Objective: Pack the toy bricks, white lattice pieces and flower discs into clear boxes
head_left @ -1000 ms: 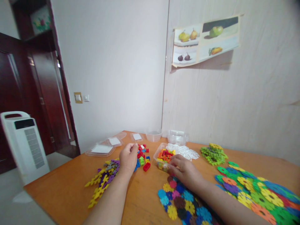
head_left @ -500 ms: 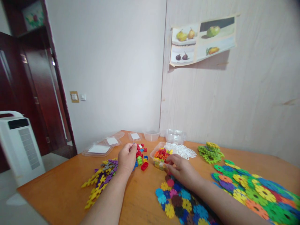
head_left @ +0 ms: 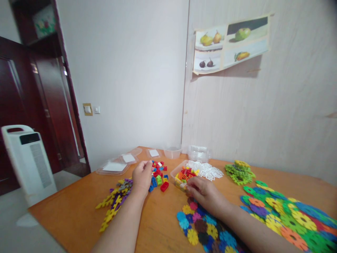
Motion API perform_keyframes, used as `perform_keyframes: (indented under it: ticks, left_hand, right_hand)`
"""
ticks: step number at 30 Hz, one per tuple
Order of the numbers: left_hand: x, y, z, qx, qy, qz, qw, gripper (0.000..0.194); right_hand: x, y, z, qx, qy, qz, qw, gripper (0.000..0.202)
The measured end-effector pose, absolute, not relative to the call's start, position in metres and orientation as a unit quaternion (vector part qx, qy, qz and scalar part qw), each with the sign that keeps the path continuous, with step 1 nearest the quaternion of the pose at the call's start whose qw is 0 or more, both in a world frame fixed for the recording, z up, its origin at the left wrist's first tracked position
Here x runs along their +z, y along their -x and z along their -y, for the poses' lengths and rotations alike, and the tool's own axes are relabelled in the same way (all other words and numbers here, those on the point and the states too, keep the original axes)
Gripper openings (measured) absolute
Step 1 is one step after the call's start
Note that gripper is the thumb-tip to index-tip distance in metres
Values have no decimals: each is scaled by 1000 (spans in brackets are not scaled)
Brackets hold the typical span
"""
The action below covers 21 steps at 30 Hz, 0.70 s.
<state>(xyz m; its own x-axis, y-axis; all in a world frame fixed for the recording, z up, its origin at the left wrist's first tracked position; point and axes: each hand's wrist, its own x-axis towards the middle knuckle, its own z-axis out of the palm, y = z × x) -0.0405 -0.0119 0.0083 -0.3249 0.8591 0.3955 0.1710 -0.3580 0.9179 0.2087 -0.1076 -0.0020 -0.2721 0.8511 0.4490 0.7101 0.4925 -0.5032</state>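
My left hand (head_left: 142, 176) is closed in a pinch beside a loose pile of small building bricks (head_left: 158, 180) in red, blue, green and yellow. Whatever lies between its fingertips is hidden. My right hand (head_left: 206, 195) has its fingers curled at the near right corner of a clear plastic box (head_left: 173, 174), seemingly gripping its rim. Inside the box are red, orange and yellow bricks (head_left: 185, 173). A single red brick (head_left: 164, 186) lies between the pile and the box.
Yellow, purple and grey interlocking pieces (head_left: 116, 200) lie left. Snowflake discs (head_left: 196, 225) spread under my right forearm, with larger discs (head_left: 289, 218) farther right. White pieces (head_left: 209, 171), a green stack (head_left: 239, 172), clear lids (head_left: 113, 168) and empty tubs (head_left: 172, 151) stand behind.
The view has shifted slightly, so the scene sits a little farther right. My left hand stays in its pinch by the bricks; my right fingers have curled slightly lower at the box corner.
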Motion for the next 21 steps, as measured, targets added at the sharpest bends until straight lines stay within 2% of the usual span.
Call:
perform_keyframes:
  ticks: [4,9,16,21]
  left_hand:
    - [6,42,8,658,-490,-491,291,40]
    - [10,41,12,653,-492,-498,289,38]
    - [13,39,15,648,-497,-496,295,34]
    - [9,41,11,645,-500,-503,284,34]
  right_hand:
    - [-5,-210,109,105,483,781,383,20]
    - [-6,-221,105,63,541,734,406,28]
    - [1,-212,110,75,500,792,343,22]
    - [3,-208,111,78,468,820,321,27]
